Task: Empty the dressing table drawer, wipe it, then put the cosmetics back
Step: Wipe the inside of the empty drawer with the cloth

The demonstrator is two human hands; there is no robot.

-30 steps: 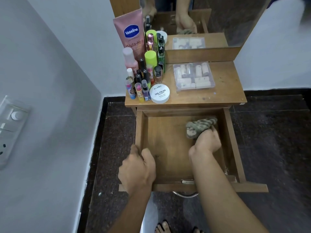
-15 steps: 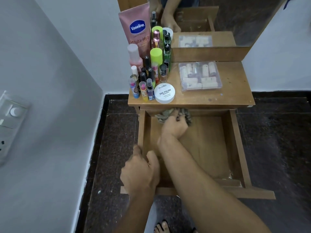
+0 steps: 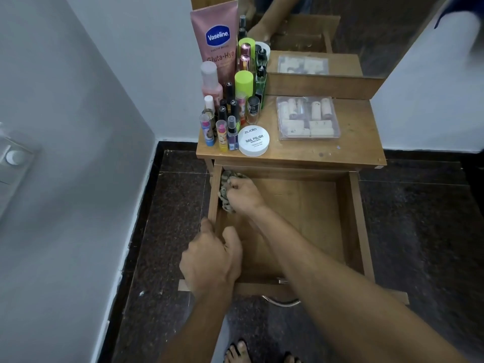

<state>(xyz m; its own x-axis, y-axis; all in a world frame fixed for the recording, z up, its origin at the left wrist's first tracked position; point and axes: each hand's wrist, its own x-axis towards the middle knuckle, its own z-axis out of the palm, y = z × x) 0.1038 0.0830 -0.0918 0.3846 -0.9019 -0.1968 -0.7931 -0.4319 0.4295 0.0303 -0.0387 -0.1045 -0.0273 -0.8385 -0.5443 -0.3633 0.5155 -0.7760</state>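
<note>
The wooden drawer [image 3: 356,221] stands pulled out and holds no cosmetics. My right hand [image 3: 242,193] grips a patterned grey-green cloth [image 3: 225,191] and presses it into the drawer's far left corner, against the left wall. My left hand [image 3: 212,260] grips the drawer's left wall near the front. On the dressing table top [image 3: 351,150] stand a pink Vaseline tube [image 3: 216,35], several small bottles and lipsticks [image 3: 230,116], a white nail polish wipes jar [image 3: 253,141] and a clear plastic box of small items [image 3: 307,117].
A mirror [image 3: 340,27] rises behind the table top. A grey wall with a switch plate [image 3: 13,158] is on the left. Dark stone floor [image 3: 419,231] surrounds the table. A metal drawer handle [image 3: 281,302] sticks out at the front, above my feet [image 3: 238,352].
My right hand has swept the cloth from the drawer's right middle, along the back, into the far left corner. My left hand has kept its hold on the left wall.
</note>
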